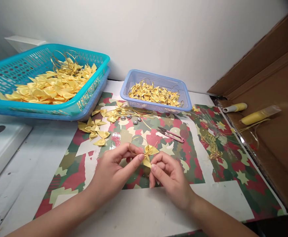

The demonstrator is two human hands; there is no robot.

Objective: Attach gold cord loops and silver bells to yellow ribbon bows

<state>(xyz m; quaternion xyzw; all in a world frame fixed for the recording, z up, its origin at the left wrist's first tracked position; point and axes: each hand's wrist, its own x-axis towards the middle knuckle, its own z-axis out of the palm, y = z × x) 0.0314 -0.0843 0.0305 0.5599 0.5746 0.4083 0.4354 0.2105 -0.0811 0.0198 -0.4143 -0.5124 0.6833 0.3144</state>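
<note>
Between my hands is a yellow ribbon bow [149,152] with a loop of thin gold cord standing up from it. My left hand [120,164] pinches the bow's left side and cord between thumb and fingertips. My right hand [167,174] pinches the lower ribbon tail, its other fingers curled. Beyond my hands lie thread snips [171,135] with pink handles. Several small silver bells [135,122] rest near a bundle of gold cords [136,112]. To their left is a loose group of yellow bows [94,128].
A turquoise basket [94,89] of bows, nested in a blue one, stands at the left. A smaller blue basket [156,74] holds bows with cords. Gold trimmings [211,144] lie at right, near two yellow-and-clear tubes [259,115] by a cardboard wall [277,79].
</note>
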